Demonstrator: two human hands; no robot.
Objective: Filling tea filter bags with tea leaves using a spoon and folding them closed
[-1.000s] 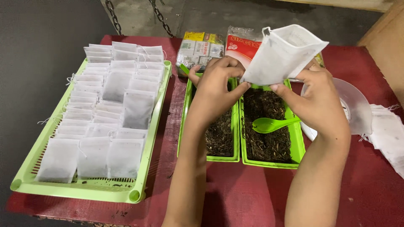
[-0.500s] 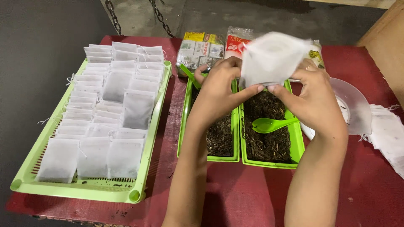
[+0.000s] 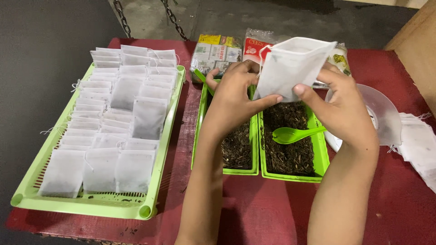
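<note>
Both hands hold one white filter bag up over two green trays of dark loose tea. My left hand pinches the bag's left lower corner, and my right hand pinches its right lower side. Under them, the right tea tray holds a green plastic spoon lying on the leaves. The left tea tray is partly hidden by my left forearm.
A large green slotted tray at the left is packed with several rows of filled white bags. Printed tea packets lie at the back. A clear plastic lid and a pile of empty white bags sit at the right on the red tabletop.
The bag has turned in my hands and dropped slightly, its opening now facing more upward and toward the right. Both hands kept their grip on it.
</note>
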